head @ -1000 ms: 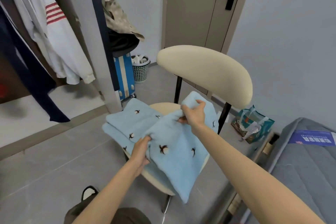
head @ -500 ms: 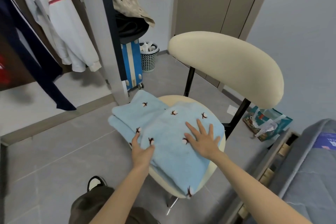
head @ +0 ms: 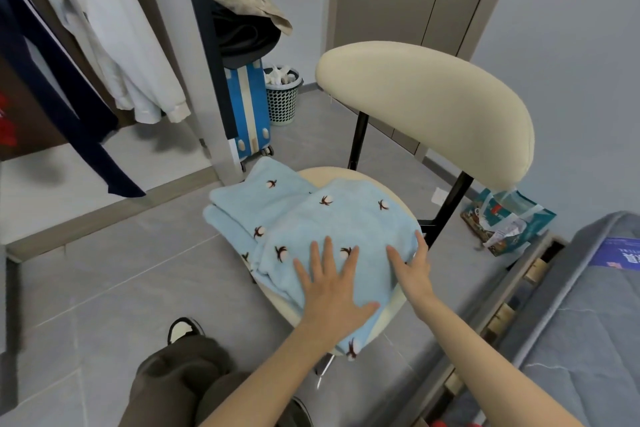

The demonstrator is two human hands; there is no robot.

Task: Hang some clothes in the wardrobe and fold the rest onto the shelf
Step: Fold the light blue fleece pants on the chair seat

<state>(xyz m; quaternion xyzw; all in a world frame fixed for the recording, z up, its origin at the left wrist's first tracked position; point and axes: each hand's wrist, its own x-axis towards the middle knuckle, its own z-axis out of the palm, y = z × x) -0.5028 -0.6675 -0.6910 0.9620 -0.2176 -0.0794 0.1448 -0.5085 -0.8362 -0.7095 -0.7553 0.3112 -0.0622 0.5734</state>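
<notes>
Item: pale blue garment (head: 322, 229), fleecy, with small cotton-boll motifs, lying folded on the seat of the cream chair (head: 426, 107), one end overhanging the seat edge at 6 o'clock.

Progress: garments are hanging in the wardrobe (head: 114, 55) at 10 o'clock, among them a white top and a dark one. The blue piece is looking nearly folded; carrying it to a shelf is, by my judgement, outstanding. No shelf stack is visible.

Left hand (head: 332, 291): lying flat, fingers spread and straight, pressing the fold's near part.

Right hand (head: 414, 267): fingers extended, touching the fold's edge at 3 o'clock, gripping nothing.
</notes>
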